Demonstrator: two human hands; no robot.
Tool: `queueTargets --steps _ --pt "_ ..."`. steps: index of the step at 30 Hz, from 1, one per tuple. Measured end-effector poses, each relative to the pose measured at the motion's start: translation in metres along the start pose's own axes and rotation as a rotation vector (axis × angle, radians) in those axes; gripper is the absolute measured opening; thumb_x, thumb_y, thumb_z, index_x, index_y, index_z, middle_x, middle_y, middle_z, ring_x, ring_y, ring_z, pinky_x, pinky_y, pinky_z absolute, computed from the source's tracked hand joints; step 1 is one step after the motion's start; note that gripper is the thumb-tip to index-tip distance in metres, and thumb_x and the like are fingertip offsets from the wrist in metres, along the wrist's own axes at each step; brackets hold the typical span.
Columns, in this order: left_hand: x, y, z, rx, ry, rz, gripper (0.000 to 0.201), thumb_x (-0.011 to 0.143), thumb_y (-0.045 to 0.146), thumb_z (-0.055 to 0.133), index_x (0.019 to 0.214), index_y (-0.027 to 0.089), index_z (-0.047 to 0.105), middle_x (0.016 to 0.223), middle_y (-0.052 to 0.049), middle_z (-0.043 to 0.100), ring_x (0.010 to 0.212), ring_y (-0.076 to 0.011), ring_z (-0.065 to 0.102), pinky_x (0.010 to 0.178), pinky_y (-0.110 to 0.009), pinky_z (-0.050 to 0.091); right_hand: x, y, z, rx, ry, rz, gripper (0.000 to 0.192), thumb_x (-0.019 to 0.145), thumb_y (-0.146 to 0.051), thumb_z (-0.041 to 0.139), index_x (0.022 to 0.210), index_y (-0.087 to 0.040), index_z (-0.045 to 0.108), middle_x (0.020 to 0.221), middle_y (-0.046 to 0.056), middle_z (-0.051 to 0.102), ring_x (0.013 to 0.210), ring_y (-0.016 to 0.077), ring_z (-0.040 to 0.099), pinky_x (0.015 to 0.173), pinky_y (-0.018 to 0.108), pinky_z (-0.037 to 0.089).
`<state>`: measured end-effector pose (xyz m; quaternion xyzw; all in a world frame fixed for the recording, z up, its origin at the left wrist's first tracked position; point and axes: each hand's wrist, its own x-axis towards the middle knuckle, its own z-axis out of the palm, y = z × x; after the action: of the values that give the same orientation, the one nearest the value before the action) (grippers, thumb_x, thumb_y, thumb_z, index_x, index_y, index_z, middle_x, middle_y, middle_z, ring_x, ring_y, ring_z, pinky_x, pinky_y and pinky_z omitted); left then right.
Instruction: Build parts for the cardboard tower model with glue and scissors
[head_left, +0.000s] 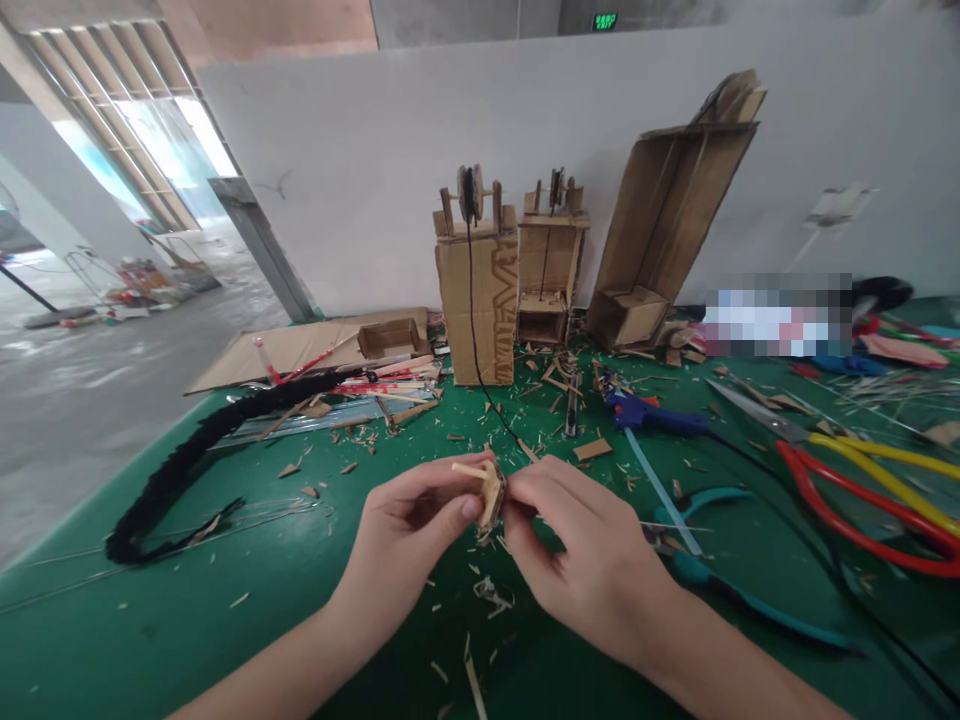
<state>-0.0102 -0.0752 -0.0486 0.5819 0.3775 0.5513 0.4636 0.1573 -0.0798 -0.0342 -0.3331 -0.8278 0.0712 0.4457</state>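
Both forearms come in from the bottom edge and meet over the green bench point(150, 620). Scraps and shavings of cardboard point(491, 592) lie on the mat just under the hands. Left hand point(409, 525) and right hand point(581, 545) pinch a small cardboard piece point(491, 490) between them: the left thumb and forefinger are closed on its near left side, and the right fingers point(525, 490) are closed on its right edge, so the piece sits upright just between the two sets of fingertips, lifted a little off the bench. A short wooden stick point(469, 469) pokes out of the piece to the left, above the left thumb.

Just right of the right hand lie teal-handled pliers point(705, 570), and farther right are scissors with red and yellow handles point(862, 480). A blue glue gun point(649, 412) rests behind those, its clear glue stick pointing toward the hands. To the left, a long black fuzzy strip point(187, 450) curves across the mat.

A thin black cord point(480, 370) runs from near the held piece up to a tall cardboard tower point(476, 300). Beside it stands a second, smaller cardboard tower point(547, 275), and to the right a tall cardboard box point(667, 220) leans against the white wall point(360, 150). Flat cardboard sheets point(300, 350) lie at the far left of the bench.
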Motion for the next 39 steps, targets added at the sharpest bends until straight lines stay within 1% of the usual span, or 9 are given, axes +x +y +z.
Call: queueTargets --steps 4,9,16,19,22,24,29,34,39 --pt "0.001 -0.001 0.0 -0.031 0.04 0.0 0.01 0.079 0.016 0.065 0.081 0.023 0.072 0.096 -0.004 0.073 0.105 -0.0193 0.063 0.091 -0.034 0.052 0.002 -0.001 -0.003 0.016 -0.032 0.056 0.014 0.085 -0.009 0.045 0.089 -0.012 0.058 0.08 0.008 0.059 0.075 0.017 0.055 0.065 0.031 0.047" --pt "0.004 -0.002 -0.004 -0.049 0.109 0.034 0.009 0.081 0.018 0.064 0.084 0.023 0.071 0.096 -0.003 0.072 0.108 -0.0195 0.061 0.088 -0.032 0.053 0.004 0.005 -0.006 -0.1 -0.096 0.086 0.017 0.089 -0.014 0.044 0.09 -0.014 0.06 0.071 0.004 0.06 0.061 0.0146 0.053 0.053 0.029 0.039" --pt "0.002 0.002 -0.003 -0.004 0.031 0.05 0.012 0.081 0.016 0.064 0.085 0.025 0.07 0.098 -0.001 0.073 0.105 -0.0149 0.063 0.084 -0.022 0.053 0.002 0.0 -0.003 -0.109 -0.107 0.036 0.022 0.091 -0.015 0.039 0.08 -0.015 0.058 0.065 0.002 0.053 0.057 0.0129 0.046 0.049 0.028 0.031" --pt "0.002 0.003 -0.002 0.019 0.048 0.064 0.012 0.081 0.015 0.064 0.082 0.025 0.07 0.096 0.0 0.073 0.106 -0.0141 0.062 0.087 -0.021 0.052 0.002 -0.003 -0.004 -0.078 -0.114 0.074 0.019 0.091 -0.017 0.04 0.082 -0.016 0.058 0.068 0.002 0.055 0.06 0.0141 0.048 0.051 0.029 0.033" --pt "0.002 0.005 -0.002 0.058 0.083 0.073 0.013 0.08 0.013 0.063 0.082 0.024 0.071 0.101 -0.001 0.072 0.105 -0.0147 0.063 0.085 -0.021 0.053 0.002 -0.007 -0.005 -0.017 -0.098 0.113 0.015 0.087 -0.025 0.05 0.093 -0.014 0.057 0.079 0.005 0.06 0.071 0.0177 0.053 0.059 0.031 0.04" --pt "0.002 0.007 -0.002 0.084 0.103 0.092 0.014 0.079 0.012 0.064 0.082 0.023 0.071 0.103 -0.001 0.072 0.103 -0.0152 0.064 0.082 -0.02 0.054 0.003 -0.009 -0.005 -0.009 -0.07 0.101 0.025 0.083 -0.032 0.057 0.097 -0.012 0.057 0.082 0.007 0.061 0.074 0.0198 0.054 0.062 0.034 0.042" --pt "-0.002 0.014 0.0 0.11 0.063 0.127 0.018 0.079 0.008 0.063 0.08 0.024 0.071 0.094 0.001 0.074 0.105 -0.0156 0.064 0.083 -0.019 0.054 0.004 -0.009 -0.003 -0.087 -0.034 0.031 0.015 0.087 -0.026 0.053 0.083 -0.013 0.058 0.075 0.007 0.06 0.072 0.0194 0.05 0.063 0.035 0.039" --pt "-0.004 0.013 -0.001 0.04 0.006 0.074 0.019 0.081 0.01 0.062 0.084 0.026 0.071 0.098 0.002 0.073 0.108 -0.0146 0.062 0.085 -0.017 0.052 0.005 -0.008 -0.005 -0.087 -0.009 -0.042 0.021 0.089 -0.032 0.054 0.084 -0.011 0.059 0.077 0.008 0.06 0.073 0.0201 0.048 0.066 0.035 0.038" --pt "-0.006 0.013 -0.003 0.034 0.006 0.07 0.018 0.082 0.012 0.062 0.086 0.027 0.072 0.1 0.003 0.073 0.107 -0.0138 0.062 0.087 -0.017 0.051 0.004 -0.004 -0.006 -0.086 -0.036 -0.06 0.025 0.091 -0.033 0.051 0.085 -0.01 0.059 0.077 0.009 0.06 0.074 0.0201 0.047 0.066 0.035 0.037"
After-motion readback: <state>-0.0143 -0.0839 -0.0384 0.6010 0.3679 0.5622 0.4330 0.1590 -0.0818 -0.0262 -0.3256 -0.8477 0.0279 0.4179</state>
